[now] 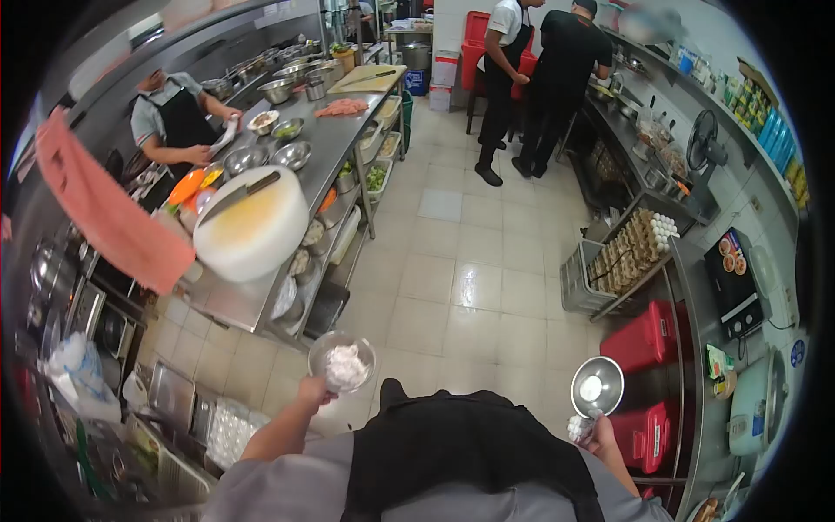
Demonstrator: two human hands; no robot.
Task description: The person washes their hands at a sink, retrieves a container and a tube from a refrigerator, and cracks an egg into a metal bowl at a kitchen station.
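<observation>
My left hand (315, 394) is closed on the near rim of a clear bowl (369, 351), held out over the floor on my left side. Inside it lies a clumped white food (344, 366). On the other side, my right hand (600, 437) grips the near edge of a steel mixing bowl (613, 383), tilted so that its inside faces me. A small white mass (591, 388) sits at its bottom. A lumpy white bundle (577, 428) shows beside the right fingers; I cannot tell whether that hand holds it too.
Left stands a steel worktable (326, 143) carrying a thick white chopping block (287, 213) with a knife (235, 199), where a person (178, 117) works. Right are egg trays (622, 252), red bins (644, 335) and a counter (696, 287). Two people (504, 78) stand at the aisle's far end.
</observation>
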